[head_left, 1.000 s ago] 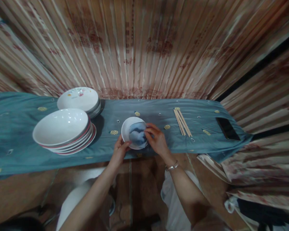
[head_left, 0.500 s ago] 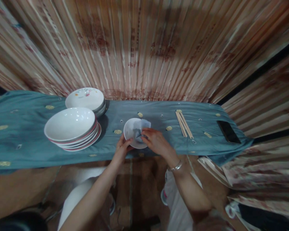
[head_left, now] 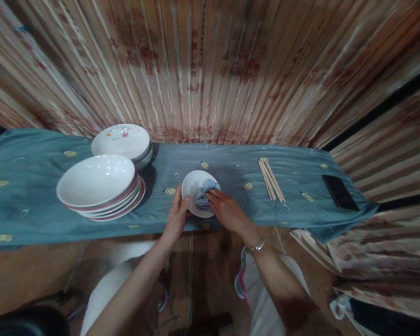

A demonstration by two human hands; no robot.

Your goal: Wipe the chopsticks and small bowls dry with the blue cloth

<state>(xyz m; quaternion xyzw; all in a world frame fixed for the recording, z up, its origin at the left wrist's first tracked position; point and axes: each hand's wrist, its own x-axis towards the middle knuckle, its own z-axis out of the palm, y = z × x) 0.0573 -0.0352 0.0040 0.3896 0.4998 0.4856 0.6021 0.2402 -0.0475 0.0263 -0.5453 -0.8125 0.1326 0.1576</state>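
Observation:
A small white bowl [head_left: 191,185] is tilted over the front part of the cloth-covered table. My left hand [head_left: 177,212] grips its left rim, thumb on the near edge and the other fingers around the outside. Inside the bowl lies a crumpled grey-blue cloth [head_left: 203,193]. My right hand [head_left: 227,210], with a silver bracelet at the wrist, presses that cloth against the bowl's inner right side; its fingertips are partly hidden in the folds.
On the left stand a stack of large white bowls and plates with red rims [head_left: 98,182] and, behind it, a stack of flower-patterned plates [head_left: 122,142]. Several wooden chopsticks [head_left: 271,179] and a black phone [head_left: 340,192] lie to the right. A pleated curtain [head_left: 210,70] hangs behind the table.
The cloth has been bunched down into the bowl, where before a flap of it stuck out over the right rim. My right hand's fingers have moved a little lower and flatter.

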